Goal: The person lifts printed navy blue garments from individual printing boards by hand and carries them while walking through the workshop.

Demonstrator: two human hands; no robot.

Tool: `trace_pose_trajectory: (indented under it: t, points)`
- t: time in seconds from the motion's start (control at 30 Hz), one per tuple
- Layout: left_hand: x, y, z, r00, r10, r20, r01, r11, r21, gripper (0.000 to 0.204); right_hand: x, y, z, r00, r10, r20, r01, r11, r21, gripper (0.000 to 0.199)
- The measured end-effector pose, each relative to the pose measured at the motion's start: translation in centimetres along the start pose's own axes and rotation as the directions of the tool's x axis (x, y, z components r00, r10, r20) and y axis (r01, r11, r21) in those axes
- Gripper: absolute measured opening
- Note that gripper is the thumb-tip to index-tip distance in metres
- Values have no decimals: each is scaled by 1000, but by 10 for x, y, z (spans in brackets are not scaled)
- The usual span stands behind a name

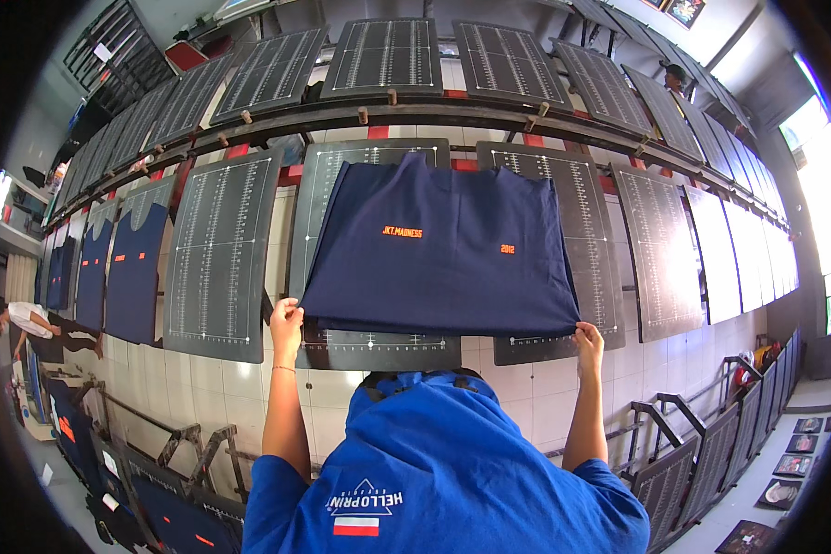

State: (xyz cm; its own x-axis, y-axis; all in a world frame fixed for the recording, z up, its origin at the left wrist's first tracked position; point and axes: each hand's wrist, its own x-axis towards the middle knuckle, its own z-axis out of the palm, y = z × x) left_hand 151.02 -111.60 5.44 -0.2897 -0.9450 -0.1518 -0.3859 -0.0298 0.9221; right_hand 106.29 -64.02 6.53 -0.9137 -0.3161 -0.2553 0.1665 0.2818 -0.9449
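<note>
A navy T-shirt [443, 277] with small orange prints lies spread across two black printing boards [376, 355], bridging the gap between them. Its near edge is drawn out fairly straight between my hands. My left hand [287, 325] pinches the near left corner of the cloth. At the near right corner, my right hand [589, 342] is closed on the fabric in the same way. Both arms reach forward from blue sleeves. Most of the boards' marked surfaces is covered by the shirt.
Bare boards with white ruler marks stand on both sides, such as the left board [220, 254] and the right board [656, 249]. Other navy shirts [137, 277] lie on boards farther left. Beyond runs a metal rail [489, 115]. A person [42, 325] bends at the far left.
</note>
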Motion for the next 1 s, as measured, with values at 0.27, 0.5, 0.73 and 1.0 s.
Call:
trace_pose_trajectory:
  t: [0.27, 0.5, 0.73, 1.0]
  points:
    - [3, 5, 9, 996, 74, 56, -90, 920, 382, 16, -1, -7, 19, 993, -38, -116, 25, 994, -109, 26]
    - [-11, -22, 2, 983, 176, -52, -123, 843, 524, 14, 7, 9, 13, 997, -45, -63, 28, 967, -254, 20]
    - [-6, -21, 27, 975, -38, -221, 135, 888, 439, 28, 2, 17, 18, 959, 79, -274, -145, 962, -232, 43]
    - [-54, 6, 79, 743, -652, -153, 493, 688, -533, 56, -9, 2, 45, 910, 413, -38, -380, 867, 321, 39]
